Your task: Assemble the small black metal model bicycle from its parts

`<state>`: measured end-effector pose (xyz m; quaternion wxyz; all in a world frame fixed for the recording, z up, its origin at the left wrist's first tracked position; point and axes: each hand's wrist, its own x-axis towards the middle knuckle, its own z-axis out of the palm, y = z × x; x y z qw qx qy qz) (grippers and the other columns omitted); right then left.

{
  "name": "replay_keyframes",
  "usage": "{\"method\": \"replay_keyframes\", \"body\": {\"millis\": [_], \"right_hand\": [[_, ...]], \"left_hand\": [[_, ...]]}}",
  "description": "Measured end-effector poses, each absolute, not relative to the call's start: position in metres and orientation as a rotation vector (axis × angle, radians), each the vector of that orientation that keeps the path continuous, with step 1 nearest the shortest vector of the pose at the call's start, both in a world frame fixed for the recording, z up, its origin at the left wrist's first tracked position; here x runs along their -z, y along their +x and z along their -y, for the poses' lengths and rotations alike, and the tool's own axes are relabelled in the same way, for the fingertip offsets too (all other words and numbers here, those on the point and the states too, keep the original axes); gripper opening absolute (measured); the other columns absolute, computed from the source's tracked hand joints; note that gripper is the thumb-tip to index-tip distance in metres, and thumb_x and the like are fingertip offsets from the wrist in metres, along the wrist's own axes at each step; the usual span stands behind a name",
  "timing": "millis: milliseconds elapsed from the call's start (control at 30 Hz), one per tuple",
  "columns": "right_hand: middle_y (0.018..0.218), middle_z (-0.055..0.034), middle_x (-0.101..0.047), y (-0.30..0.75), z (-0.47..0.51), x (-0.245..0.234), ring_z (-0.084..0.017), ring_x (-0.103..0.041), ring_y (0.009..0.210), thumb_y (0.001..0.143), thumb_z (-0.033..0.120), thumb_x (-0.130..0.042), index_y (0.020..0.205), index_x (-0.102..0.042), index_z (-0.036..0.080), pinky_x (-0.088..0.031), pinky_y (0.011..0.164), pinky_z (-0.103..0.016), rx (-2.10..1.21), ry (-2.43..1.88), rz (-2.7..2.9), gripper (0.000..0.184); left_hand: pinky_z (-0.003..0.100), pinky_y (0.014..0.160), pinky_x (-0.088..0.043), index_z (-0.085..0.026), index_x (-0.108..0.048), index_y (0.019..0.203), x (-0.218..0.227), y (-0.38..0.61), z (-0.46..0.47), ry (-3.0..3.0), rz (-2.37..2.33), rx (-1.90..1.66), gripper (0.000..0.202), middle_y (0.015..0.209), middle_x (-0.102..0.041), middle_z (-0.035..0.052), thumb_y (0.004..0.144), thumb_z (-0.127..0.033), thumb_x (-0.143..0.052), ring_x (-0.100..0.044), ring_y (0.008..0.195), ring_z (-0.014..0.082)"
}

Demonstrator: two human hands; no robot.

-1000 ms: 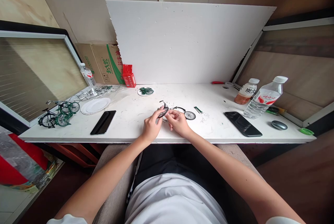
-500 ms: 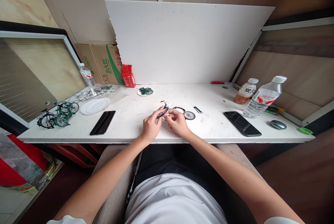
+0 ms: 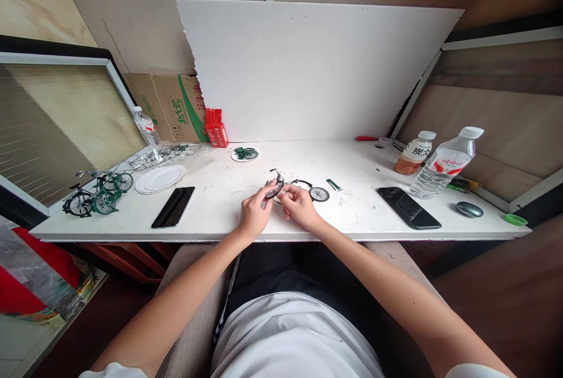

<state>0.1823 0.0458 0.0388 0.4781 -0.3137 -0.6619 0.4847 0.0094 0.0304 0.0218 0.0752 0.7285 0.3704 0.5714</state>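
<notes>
Over the middle of the white table (image 3: pixel 220 213), my left hand (image 3: pixel 254 213) pinches a small black spoked wheel (image 3: pixel 275 189) of a model bicycle. My right hand (image 3: pixel 300 205) is closed right beside it, its fingertips meeting the wheel and a small part I cannot make out. Just beyond my right hand lies a second small wheel (image 3: pixel 319 193) with a curved black mudguard (image 3: pixel 301 183). A small green piece (image 3: pixel 333 184) lies further right.
Finished green model bicycles (image 3: pixel 94 193) stand at the left edge, near white paper plates (image 3: pixel 159 178) and a black phone (image 3: pixel 173 206). A plate of green parts (image 3: pixel 245 154) sits further back. To the right are another phone (image 3: pixel 409 208), two bottles (image 3: pixel 442 164), and a mouse (image 3: pixel 469 209).
The wheel tilts a little between my fingers from one frame to the other. Both hands stay in the same spot.
</notes>
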Motion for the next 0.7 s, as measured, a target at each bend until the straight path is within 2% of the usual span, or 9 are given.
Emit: {"method": "replay_keyframes", "body": {"millis": [167, 333, 433, 533, 600, 700], "right_hand": [[0.048, 0.0081, -0.046, 0.181, -0.047, -0.037, -0.015, -0.050, 0.038, 0.098, 0.064, -0.061, 0.088, -0.061, 0.023, -0.039, 0.045, -0.029, -1.218, -0.752, 1.482, 0.042], [0.047, 0.0077, -0.042, 0.184, -0.048, -0.040, -0.014, -0.048, 0.039, 0.101, 0.065, -0.057, 0.087, -0.061, 0.023, -0.040, 0.045, -0.029, -1.087, -0.823, 1.396, 0.044], [0.047, 0.0072, -0.043, 0.194, -0.051, -0.046, -0.015, -0.050, 0.040, 0.102, 0.065, -0.054, 0.088, -0.062, 0.023, -0.041, 0.047, -0.029, -0.993, -0.871, 1.411, 0.045], [0.049, 0.0059, -0.048, 0.210, -0.060, -0.053, -0.016, -0.053, 0.044, 0.104, 0.065, -0.051, 0.090, -0.063, 0.023, -0.045, 0.052, -0.030, -0.865, -0.947, 1.459, 0.045], [0.056, 0.0021, -0.056, 0.222, -0.067, -0.056, -0.017, -0.058, 0.052, 0.104, 0.063, -0.050, 0.088, -0.066, 0.022, -0.050, 0.059, -0.032, -0.730, -1.009, 1.591, 0.046], [0.082, -0.0066, -0.073, 0.233, -0.076, -0.053, -0.022, -0.065, 0.071, 0.103, 0.057, -0.056, 0.093, -0.074, 0.021, -0.052, 0.068, -0.035, -0.465, -1.127, 1.868, 0.041]], "left_hand": [[0.042, 0.103, -0.063, -0.028, -0.071, 0.129, -0.025, 0.011, -0.027, 2.140, -1.079, -1.681, 0.031, 0.138, -0.073, 0.0059, 0.101, -0.020, -0.061, -0.073, 0.125, 0.0269], [0.040, 0.102, -0.062, -0.025, -0.069, 0.129, -0.030, 0.012, -0.026, 1.953, -1.096, -1.788, 0.029, 0.137, -0.074, 0.0098, 0.101, -0.029, -0.066, -0.073, 0.124, 0.0266], [0.039, 0.102, -0.060, -0.023, -0.069, 0.124, -0.030, 0.010, -0.030, 1.828, -1.170, -1.844, 0.029, 0.126, -0.078, 0.0120, 0.097, -0.034, -0.071, -0.075, 0.116, 0.0271], [0.038, 0.100, -0.059, -0.021, -0.067, 0.121, -0.032, 0.004, -0.035, 1.730, -1.223, -1.881, 0.032, 0.116, -0.079, 0.0124, 0.095, -0.039, -0.075, -0.077, 0.107, 0.0265], [0.038, 0.099, -0.060, -0.021, -0.065, 0.122, -0.034, -0.001, -0.040, 1.673, -1.234, -1.903, 0.035, 0.115, -0.078, 0.0130, 0.096, -0.042, -0.074, -0.077, 0.104, 0.0260], [0.038, 0.098, -0.061, -0.021, -0.059, 0.123, -0.036, -0.009, -0.049, 1.520, -1.214, -1.947, 0.039, 0.116, -0.075, 0.0134, 0.097, -0.048, -0.071, -0.077, 0.104, 0.0252]]}}
